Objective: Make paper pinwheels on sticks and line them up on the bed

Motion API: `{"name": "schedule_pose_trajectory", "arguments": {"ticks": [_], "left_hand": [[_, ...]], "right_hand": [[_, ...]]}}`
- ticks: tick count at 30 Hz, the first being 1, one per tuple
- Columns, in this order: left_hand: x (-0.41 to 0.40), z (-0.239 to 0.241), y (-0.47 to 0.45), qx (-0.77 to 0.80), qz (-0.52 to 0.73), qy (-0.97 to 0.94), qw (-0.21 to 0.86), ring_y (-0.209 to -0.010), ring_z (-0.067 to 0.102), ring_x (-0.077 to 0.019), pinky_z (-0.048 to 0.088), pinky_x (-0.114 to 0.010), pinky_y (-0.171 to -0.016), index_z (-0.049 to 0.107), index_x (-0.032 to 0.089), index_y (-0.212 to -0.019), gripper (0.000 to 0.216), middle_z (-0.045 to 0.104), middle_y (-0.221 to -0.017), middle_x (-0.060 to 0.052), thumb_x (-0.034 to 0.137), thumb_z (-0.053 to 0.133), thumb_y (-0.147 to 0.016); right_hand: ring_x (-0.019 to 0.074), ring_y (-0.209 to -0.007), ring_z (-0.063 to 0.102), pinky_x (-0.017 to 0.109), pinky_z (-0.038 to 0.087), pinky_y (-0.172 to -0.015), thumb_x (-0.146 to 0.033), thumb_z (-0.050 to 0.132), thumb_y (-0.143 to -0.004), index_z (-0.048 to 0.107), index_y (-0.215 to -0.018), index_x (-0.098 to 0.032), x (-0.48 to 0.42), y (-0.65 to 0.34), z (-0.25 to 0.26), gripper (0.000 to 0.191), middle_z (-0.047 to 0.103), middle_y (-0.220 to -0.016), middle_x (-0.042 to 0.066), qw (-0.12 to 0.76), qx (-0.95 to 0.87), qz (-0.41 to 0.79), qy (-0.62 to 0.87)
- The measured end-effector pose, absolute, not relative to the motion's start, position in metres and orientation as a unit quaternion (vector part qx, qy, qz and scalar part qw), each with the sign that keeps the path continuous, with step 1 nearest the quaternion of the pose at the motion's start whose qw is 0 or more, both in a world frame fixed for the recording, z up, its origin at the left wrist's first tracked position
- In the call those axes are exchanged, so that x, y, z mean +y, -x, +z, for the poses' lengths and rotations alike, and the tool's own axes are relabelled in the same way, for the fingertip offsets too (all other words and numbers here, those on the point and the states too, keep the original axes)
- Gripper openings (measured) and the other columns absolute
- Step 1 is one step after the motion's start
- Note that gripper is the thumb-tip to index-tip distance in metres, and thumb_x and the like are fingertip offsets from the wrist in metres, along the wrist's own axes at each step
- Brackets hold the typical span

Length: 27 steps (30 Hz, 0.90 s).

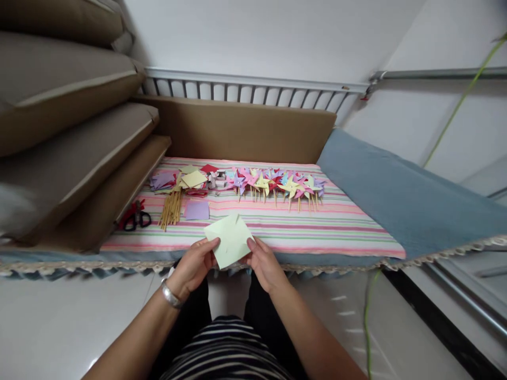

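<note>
Between my two hands is a pale green paper square [229, 241], held up just over the front edge of the striped cloth [317, 227]. Slits or creases show near its top corner and middle. My left hand [197, 262] pinches the left side, thumb on top. On the right side my right hand [263, 262] pinches too, thumb on top and fingers underneath. Beyond the square lies a purple paper square [197, 210]. A bundle of thin wooden sticks [171, 208] lies to its left. Several finished paper pinwheels [273, 182] on sticks are spread out farther back.
Black-handled scissors [137, 219] lie at the left beside something red. Stacks of coloured paper [194, 179] sit behind the sticks. Large cushions [75, 126] are piled at far left. A brown board [245, 129] and a radiator [253, 89] stand at the back.
</note>
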<state>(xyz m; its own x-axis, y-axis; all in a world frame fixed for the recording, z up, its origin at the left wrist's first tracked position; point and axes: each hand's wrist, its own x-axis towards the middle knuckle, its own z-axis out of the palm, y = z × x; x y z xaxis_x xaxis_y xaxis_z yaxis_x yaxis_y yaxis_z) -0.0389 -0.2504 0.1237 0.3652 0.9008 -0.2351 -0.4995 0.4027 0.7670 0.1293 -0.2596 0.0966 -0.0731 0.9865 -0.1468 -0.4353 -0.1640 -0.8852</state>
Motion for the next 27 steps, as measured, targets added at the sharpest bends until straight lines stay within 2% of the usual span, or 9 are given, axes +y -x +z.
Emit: {"name": "schedule_pose_trajectory", "arguments": {"ticks": [3,5,11,18,20,22,24,27], "left_hand": [[-0.269,0.125,0.036,0.330,0.445,-0.305,0.774,-0.085,0.065,-0.0223,0.051,-0.034,-0.078,0.064,0.010,-0.102,0.030,0.070,-0.098,-0.012,0.025,0.062,-0.077],[-0.275,0.124,0.036,0.332,0.440,-0.310,0.775,-0.086,0.065,-0.0231,0.051,-0.035,-0.078,0.065,0.010,-0.103,0.031,0.070,-0.099,-0.013,0.026,0.063,-0.076],[-0.282,0.124,0.027,0.328,0.439,-0.315,0.775,-0.085,0.065,-0.0220,0.048,-0.034,-0.082,0.066,0.011,-0.101,0.035,0.071,-0.095,-0.012,0.024,0.070,-0.069],[-0.280,0.123,0.016,0.353,0.482,-0.308,0.740,-0.075,0.065,-0.0204,0.048,-0.033,-0.076,0.067,0.010,-0.096,0.039,0.071,-0.089,-0.011,0.024,0.075,-0.060],[-0.280,0.122,0.021,0.368,0.486,-0.327,0.722,-0.073,0.064,-0.0199,0.047,-0.033,-0.074,0.067,0.010,-0.096,0.038,0.071,-0.085,-0.010,0.025,0.074,-0.061],[-0.280,0.120,0.027,0.410,0.478,-0.371,0.682,-0.068,0.063,-0.0182,0.047,-0.030,-0.068,0.068,0.010,-0.089,0.031,0.070,-0.076,-0.007,0.026,0.072,-0.062],[-0.280,0.118,0.032,0.468,0.449,-0.452,0.612,-0.059,0.058,-0.0156,0.044,-0.026,-0.059,0.068,0.011,-0.072,0.021,0.066,-0.063,-0.004,0.030,0.069,-0.065],[-0.280,0.117,0.034,0.518,0.395,-0.595,0.471,-0.057,0.055,-0.0143,0.040,-0.024,-0.055,0.064,0.014,-0.059,0.021,0.062,-0.058,-0.002,0.031,0.062,-0.071]], "right_hand": [[0.0161,-0.073,0.062,0.026,0.048,-0.062,-0.030,0.075,-0.064,0.064,-0.099,-0.019,-0.276,-0.130,0.103,0.038,0.070,-0.090,0.001,0.566,-0.326,0.636,0.411],[0.0154,-0.072,0.061,0.026,0.047,-0.064,-0.027,0.076,-0.061,0.065,-0.095,-0.019,-0.283,-0.132,0.103,0.036,0.070,-0.088,0.000,0.574,-0.325,0.621,0.423],[0.0171,-0.083,0.062,0.030,0.047,-0.077,-0.024,0.072,-0.067,0.063,-0.099,-0.021,-0.296,-0.133,0.104,0.033,0.070,-0.093,0.000,0.595,-0.343,0.582,0.436],[0.0224,-0.096,0.061,0.037,0.044,-0.088,-0.025,0.070,-0.068,0.060,-0.108,-0.020,-0.303,-0.125,0.102,0.041,0.067,-0.106,0.004,0.589,-0.359,0.582,0.431],[0.0228,-0.097,0.061,0.038,0.045,-0.088,-0.027,0.069,-0.069,0.060,-0.107,-0.019,-0.303,-0.128,0.102,0.040,0.068,-0.104,0.005,0.579,-0.381,0.572,0.439],[0.0224,-0.094,0.061,0.038,0.045,-0.086,-0.030,0.068,-0.070,0.060,-0.106,-0.019,-0.300,-0.134,0.106,0.039,0.068,-0.100,0.006,0.581,-0.415,0.512,0.478],[0.0212,-0.091,0.060,0.037,0.046,-0.083,-0.029,0.067,-0.070,0.060,-0.106,-0.019,-0.297,-0.142,0.117,0.038,0.066,-0.099,0.007,0.581,-0.467,0.407,0.528],[0.0172,-0.080,0.060,0.032,0.048,-0.073,-0.025,0.063,-0.073,0.059,-0.109,-0.020,-0.297,-0.146,0.141,0.037,0.063,-0.103,0.008,0.536,-0.572,0.302,0.542]]}}
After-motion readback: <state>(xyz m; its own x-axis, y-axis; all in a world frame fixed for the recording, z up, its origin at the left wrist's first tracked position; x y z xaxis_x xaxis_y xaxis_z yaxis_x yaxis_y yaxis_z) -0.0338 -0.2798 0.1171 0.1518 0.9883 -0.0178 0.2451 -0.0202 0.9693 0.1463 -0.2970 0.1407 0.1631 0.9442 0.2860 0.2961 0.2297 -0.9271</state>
